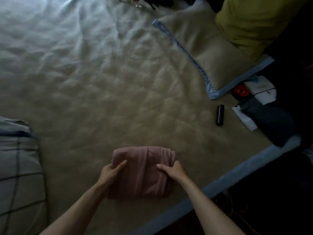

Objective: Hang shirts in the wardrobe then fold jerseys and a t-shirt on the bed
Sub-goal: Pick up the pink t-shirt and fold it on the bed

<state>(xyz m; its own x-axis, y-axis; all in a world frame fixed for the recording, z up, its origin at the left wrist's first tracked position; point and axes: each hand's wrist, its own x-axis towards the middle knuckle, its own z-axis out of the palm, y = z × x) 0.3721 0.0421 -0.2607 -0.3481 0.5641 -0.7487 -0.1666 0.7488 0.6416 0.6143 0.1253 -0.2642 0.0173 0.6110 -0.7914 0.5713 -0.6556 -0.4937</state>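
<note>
Bed (101,82) surface: wide open stretch ahead & to the left, wrinkled sheet only. Obstacles: checked pillow (18,167) at near left; blue-edged pillow (203,53) far right; black cylinder (220,115) just beside clothes pile (264,119) at right edge. Clutter at far edge (144,2), too blurred to ID.
</note>
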